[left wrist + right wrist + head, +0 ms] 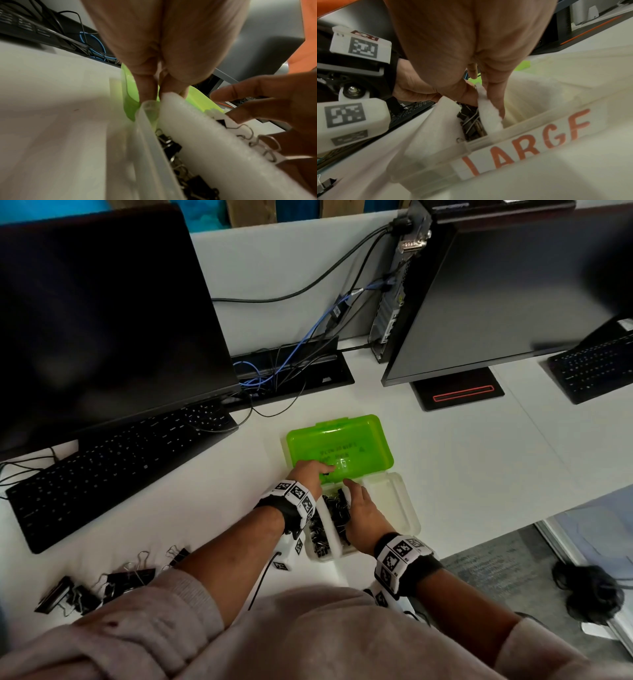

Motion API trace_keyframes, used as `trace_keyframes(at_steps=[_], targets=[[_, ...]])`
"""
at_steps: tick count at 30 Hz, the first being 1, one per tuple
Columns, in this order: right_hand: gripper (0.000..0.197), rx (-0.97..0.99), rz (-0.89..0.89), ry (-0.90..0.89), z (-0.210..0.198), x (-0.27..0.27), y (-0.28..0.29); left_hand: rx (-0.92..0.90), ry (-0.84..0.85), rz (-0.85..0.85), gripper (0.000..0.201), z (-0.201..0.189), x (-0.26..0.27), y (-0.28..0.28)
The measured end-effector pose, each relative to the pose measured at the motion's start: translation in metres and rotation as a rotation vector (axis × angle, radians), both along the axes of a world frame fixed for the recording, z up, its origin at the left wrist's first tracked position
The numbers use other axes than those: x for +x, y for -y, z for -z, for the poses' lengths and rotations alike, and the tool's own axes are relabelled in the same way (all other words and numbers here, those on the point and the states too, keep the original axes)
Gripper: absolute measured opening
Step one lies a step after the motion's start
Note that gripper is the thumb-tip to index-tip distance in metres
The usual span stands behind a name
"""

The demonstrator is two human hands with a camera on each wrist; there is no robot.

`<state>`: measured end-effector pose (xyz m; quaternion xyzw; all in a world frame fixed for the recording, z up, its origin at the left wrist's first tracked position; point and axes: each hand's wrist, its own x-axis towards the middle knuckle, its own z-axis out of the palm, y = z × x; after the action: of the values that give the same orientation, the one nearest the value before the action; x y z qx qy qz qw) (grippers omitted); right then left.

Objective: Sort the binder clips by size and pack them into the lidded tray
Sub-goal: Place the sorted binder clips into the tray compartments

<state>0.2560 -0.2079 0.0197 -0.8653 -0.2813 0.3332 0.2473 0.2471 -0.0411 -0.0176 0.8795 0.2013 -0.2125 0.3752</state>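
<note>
A person's two hands work at a clear tray (404, 508) with a green lid (339, 445) swung open toward the back of the white tabletop (479, 460). The tray sits near the tabletop's front edge, about midway along it. The left hand (308, 472) reaches over the tray's far left corner, its fingers (147, 86) held close together and tipped down at the tray wall and a white foam divider (205, 135); whether they grip anything cannot be told. The right hand (363, 511) rests over the middle compartment, fingers (494, 97) curled round the top of a second white divider (488, 111). Small black binder clips (322, 532) fill the two left compartments, on either side of the foam. A label reading LARGE (530, 147) marks the tray's front wall. Larger binder clips (126, 578) lie loose near the front left corner, beside a black keyboard (113, 470).
</note>
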Motion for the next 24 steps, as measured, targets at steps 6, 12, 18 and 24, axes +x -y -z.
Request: trace_keyframes(at_steps=[6, 12, 18, 24], targets=[[0.081, -0.01, -0.028, -0.02, 0.001, 0.004, 0.004, 0.053, 0.092, -0.074, 0.037, 0.002, -0.001, 0.004], [0.081, -0.02, -0.037, 0.019, -0.006, 0.01, 0.012, 0.053, 0.157, -0.135, 0.023, 0.0, -0.003, 0.008], [0.069, -0.059, 0.048, 0.044, -0.007, 0.014, 0.018, -0.009, 0.141, -0.116, 0.028, 0.004, -0.003, 0.01], [0.066, -0.186, 0.027, 0.027, -0.001, -0.001, 0.018, -0.013, 0.117, -0.106, 0.025, 0.006, -0.001, 0.014]])
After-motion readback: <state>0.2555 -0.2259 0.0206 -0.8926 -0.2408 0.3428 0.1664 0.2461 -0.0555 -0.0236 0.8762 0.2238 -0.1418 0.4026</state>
